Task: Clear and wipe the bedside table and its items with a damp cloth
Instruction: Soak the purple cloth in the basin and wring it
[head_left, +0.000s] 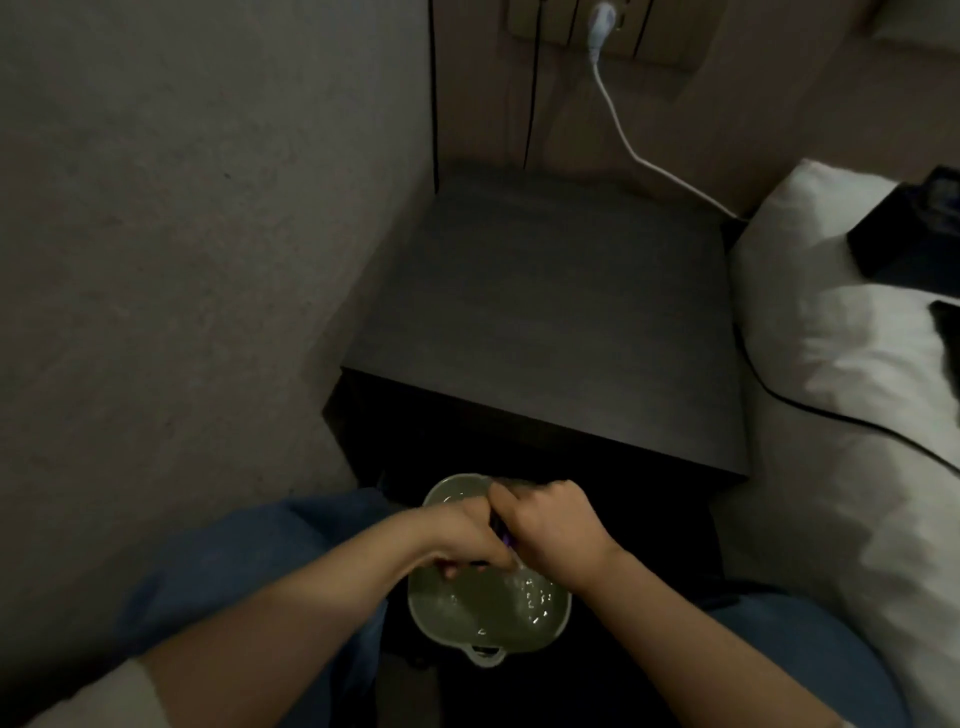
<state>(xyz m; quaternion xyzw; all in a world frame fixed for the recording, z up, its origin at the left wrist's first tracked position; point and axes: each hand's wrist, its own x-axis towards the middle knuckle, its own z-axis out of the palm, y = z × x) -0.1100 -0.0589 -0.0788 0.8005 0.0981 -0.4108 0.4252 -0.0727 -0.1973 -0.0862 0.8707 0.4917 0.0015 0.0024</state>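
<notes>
The dark bedside table stands ahead of me with a bare top. Below its front edge, between my knees, sits a pale green bowl holding water. Over the bowl my left hand and my right hand are pressed together, both gripping a small dark purple cloth. Only a sliver of the cloth shows between the fists.
A grey wall runs close along the left. A bed with a white pillow and dark items lies on the right. A white charger cable hangs from a wall socket behind the table. A black cord crosses the bedding.
</notes>
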